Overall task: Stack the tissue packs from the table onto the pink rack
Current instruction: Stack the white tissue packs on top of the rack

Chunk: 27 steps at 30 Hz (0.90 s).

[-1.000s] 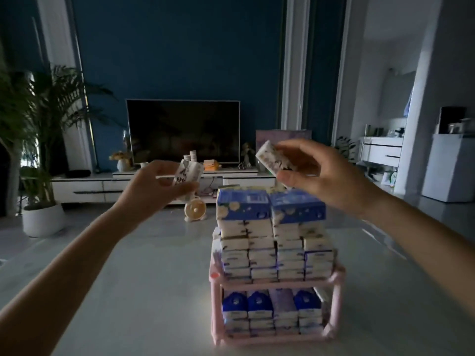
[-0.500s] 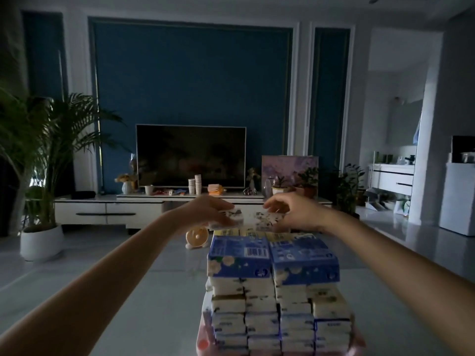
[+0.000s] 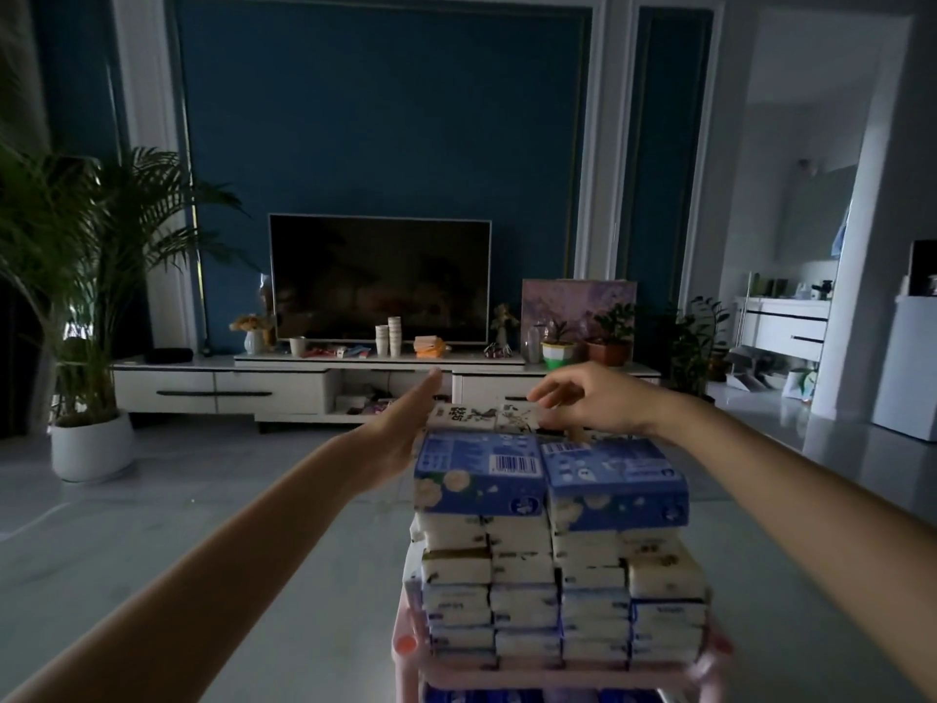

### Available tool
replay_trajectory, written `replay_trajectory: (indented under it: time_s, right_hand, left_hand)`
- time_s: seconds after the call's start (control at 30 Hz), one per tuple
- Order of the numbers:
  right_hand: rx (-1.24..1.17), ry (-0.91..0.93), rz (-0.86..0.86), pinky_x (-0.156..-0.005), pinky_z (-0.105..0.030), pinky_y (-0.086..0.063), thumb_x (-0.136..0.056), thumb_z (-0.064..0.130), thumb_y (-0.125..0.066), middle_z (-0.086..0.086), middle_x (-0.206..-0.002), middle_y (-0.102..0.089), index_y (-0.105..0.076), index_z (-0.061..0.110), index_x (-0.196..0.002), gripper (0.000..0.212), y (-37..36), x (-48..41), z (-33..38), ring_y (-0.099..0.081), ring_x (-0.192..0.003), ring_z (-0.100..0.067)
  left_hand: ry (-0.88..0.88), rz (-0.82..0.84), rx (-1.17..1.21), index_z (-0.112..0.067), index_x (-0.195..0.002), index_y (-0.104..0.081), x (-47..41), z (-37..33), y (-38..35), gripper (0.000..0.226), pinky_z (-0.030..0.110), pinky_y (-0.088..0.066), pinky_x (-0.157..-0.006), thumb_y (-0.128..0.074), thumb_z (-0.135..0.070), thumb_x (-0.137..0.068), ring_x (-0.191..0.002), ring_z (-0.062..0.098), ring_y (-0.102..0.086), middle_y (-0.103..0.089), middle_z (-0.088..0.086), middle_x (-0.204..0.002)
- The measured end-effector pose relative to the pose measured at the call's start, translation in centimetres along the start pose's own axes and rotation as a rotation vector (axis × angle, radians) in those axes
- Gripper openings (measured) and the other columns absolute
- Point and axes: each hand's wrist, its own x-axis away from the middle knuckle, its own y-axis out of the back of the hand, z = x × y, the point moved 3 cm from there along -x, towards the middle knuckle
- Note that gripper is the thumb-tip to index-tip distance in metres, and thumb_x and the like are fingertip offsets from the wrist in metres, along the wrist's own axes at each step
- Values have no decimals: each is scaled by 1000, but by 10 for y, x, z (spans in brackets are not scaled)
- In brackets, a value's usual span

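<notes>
Both small packs [image 3: 487,417] now down, hands [image 3: 400,428] opened.

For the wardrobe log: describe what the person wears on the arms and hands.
Nothing is worn that shows. Both forearms are bare up to the frame edge, with no sleeve or cuff in view. The left hand and the right hand have no gloves, and no ring, watch or bracelet can be made out, though the dim light could hide small items.
</notes>
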Motion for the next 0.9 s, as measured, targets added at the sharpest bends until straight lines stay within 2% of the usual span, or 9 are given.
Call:
replay_trajectory:
  time_s: [0.07,0.13,0.17,0.23,0.3,0.43,0.6,0.73,0.9]
  right_hand:
    - [6,11,-8,-92,-28,-45,-84,25,-66,-1,-108,-61,-59,16,-112,31,-3,0,1,-57,-106,-17]
    - [7,5,-35,-93,-27,-43,-84,29,-65,-1,-111,-58,-57,16,-117,36,-3,3,1,-55,-108,-15]
    - [-4,1,-69,-94,-27,-43,-85,31,-63,-1,-114,-57,-56,16,-119,38,-1,7,1,-53,-109,-14]
    - [-63,-2,-171,-92,-26,-42,-88,32,-60,-2,-118,-56,-55,15,-122,38,4,22,-2,-52,-110,-13]
    - [-138,9,-290,-86,-20,-40,-90,30,-55,1,-119,-56,-54,15,-122,35,8,43,-8,-51,-109,-9]
    - [-251,-4,-435,-89,-20,-32,-91,36,-50,10,-118,-52,-53,25,-120,30,2,84,-20,-45,-114,-5]
    - [-262,-3,-364,-89,-23,-33,-86,54,-49,13,-123,-45,-45,33,-127,46,-24,98,-19,-40,-114,-3]
    - [-134,37,-467,-90,-25,-37,-90,46,-44,9,-127,-47,-45,25,-131,46,-28,96,-18,-41,-114,-4]
    - [-69,86,-525,-85,-23,-40,-93,40,-42,2,-124,-53,-50,18,-125,40,-27,95,-20,-47,-108,-7]
  left_hand:
    - [31,9,48,-9,-81,-51,0,0,-6,61,25,-49,-59,-19,-60,-91,-54,13,-65,-66,2,-56]
    - [8,-8,55,-11,-85,-51,5,-5,-10,59,21,-50,-48,-19,-61,-91,-48,14,-63,-64,5,-53]
    - [-3,-28,101,-11,-99,-51,11,-7,-10,60,21,-52,-51,-21,-61,-90,-54,16,-66,-66,10,-61]
    - [-10,-100,235,-9,-131,-38,17,-6,-5,70,35,-52,-83,-30,-64,-87,-94,29,-65,-62,25,-110]
    - [-52,-174,312,-12,-138,-33,23,4,-1,71,50,-31,-106,-38,-61,-87,-122,35,-46,-44,19,-137]
    - [-184,-251,314,-22,-101,-53,46,23,-10,38,53,-25,-108,-34,-53,-91,-114,30,-52,-62,1,-101]
    - [-207,-242,324,-10,-96,-55,56,24,-32,45,36,-47,-82,-35,-50,-91,-71,20,-66,-70,5,-67]
    - [-173,-298,339,-11,-94,-54,51,27,-36,41,30,-46,-64,-35,-47,-93,-59,15,-64,-68,2,-58]
    - [-156,-311,332,-12,-91,-55,52,24,-37,46,29,-46,-66,-29,-49,-95,-62,16,-62,-67,2,-59]
